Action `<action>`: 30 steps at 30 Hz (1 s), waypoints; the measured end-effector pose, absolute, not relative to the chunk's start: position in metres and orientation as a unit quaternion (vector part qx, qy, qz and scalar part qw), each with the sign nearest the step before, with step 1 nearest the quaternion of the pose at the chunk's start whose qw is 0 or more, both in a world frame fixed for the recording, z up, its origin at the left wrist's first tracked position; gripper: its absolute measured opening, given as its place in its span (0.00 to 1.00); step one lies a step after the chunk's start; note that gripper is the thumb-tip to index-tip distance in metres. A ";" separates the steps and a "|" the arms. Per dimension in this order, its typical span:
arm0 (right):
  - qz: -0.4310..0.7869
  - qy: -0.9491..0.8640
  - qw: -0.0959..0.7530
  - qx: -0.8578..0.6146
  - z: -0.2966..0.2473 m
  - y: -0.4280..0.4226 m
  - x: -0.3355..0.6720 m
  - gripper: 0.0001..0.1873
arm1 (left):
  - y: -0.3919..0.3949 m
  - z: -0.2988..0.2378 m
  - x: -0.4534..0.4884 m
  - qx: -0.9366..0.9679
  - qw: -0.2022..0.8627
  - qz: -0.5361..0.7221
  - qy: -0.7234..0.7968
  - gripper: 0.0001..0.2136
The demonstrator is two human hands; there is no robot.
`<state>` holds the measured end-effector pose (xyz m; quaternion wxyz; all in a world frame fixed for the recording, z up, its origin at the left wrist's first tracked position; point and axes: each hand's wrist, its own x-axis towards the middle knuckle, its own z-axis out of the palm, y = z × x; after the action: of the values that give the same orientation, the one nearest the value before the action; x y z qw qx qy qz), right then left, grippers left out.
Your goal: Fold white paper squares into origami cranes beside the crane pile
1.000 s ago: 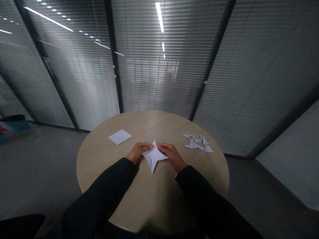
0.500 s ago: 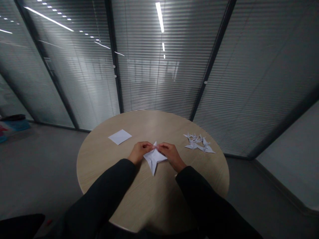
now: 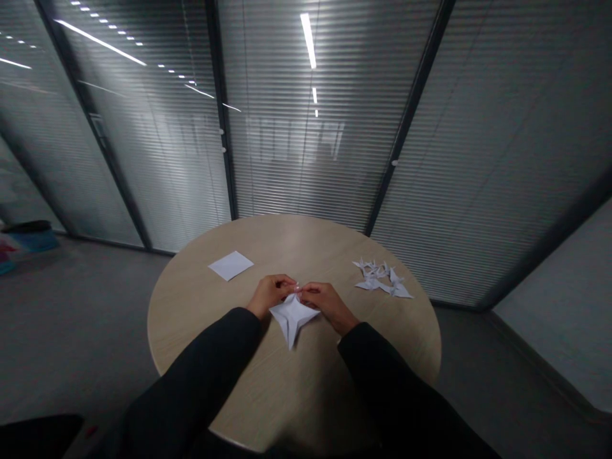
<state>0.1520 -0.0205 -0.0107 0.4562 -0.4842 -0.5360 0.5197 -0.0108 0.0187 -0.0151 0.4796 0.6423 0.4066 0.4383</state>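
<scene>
A white folded paper, an origami figure with pointed arms, is in front of me at the middle of the table. My left hand pinches its far tip from the left, fingers closed. From the right, my right hand pinches the same narrow tip. Both sets of fingertips nearly meet there and partly cover it. The wide body of the paper spreads towards me below the hands, one long point aimed at my side.
A stack or sheet of white square paper lies at the back left of the round wooden table. Several folded paper figures are grouped at the right. Glass panels with blinds stand behind the table.
The paper figure has shifted slightly towards me and its near point has swung a little left. My hands have moved slightly nearer too, still pinching the far tip.
</scene>
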 end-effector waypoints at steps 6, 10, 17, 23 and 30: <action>0.504 -0.562 0.456 -0.471 -0.011 -0.022 0.149 0.10 | 0.018 -0.013 -0.011 0.622 0.492 0.432 0.429 0.17; 0.501 -0.592 0.442 -0.450 -0.010 -0.022 0.150 0.12 | 0.015 -0.007 -0.012 0.601 0.505 0.454 0.422 0.17; 0.511 -0.594 0.414 -0.464 -0.010 -0.022 0.150 0.11 | 0.014 -0.011 -0.010 0.603 0.491 0.463 0.426 0.16; 0.511 -0.590 0.414 -0.468 -0.008 -0.023 0.150 0.10 | 0.015 -0.014 -0.012 0.625 0.459 0.467 0.424 0.19; 0.556 -0.525 0.500 -0.408 -0.004 -0.027 0.148 0.17 | 0.022 -0.014 -0.019 0.565 0.457 0.549 0.413 0.20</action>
<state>0.1479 -0.0268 -0.0039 0.5001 -0.4076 -0.5246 0.5555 -0.0187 0.0224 -0.0137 0.4566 0.5654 0.4128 0.5490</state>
